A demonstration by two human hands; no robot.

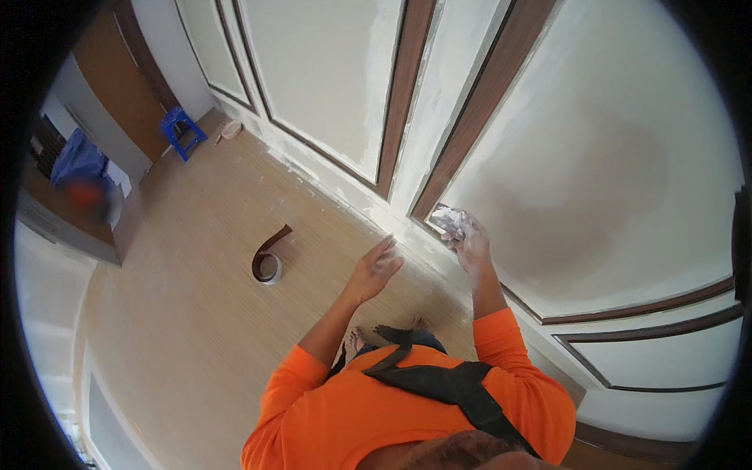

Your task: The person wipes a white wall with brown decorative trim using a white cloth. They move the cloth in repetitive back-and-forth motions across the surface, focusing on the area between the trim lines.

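Note:
My right hand (pixel 470 241) grips a flat scraper blade (pixel 447 218) smeared with white putty. The blade lies at the lower corner of a brown wood-look moulding strip (pixel 470 132), against the white wall panel (pixel 546 194). The fingers of that hand are coated in white powder. My left hand (pixel 376 270) is held over the floor near the foot of the wall, thumb and fingers apart, with nothing in it. White residue runs along the baseboard (pixel 329 191) between wall and floor.
A partly unrolled coil of brown strip (pixel 269 264) lies on the wood-look floor (pixel 194 282), left of my left hand. Farther off stand a blue plastic stool (pixel 181 130) and a pale round item (pixel 231 129). A blue cover (pixel 79 157) is by the doorway; something blurred sits beside it.

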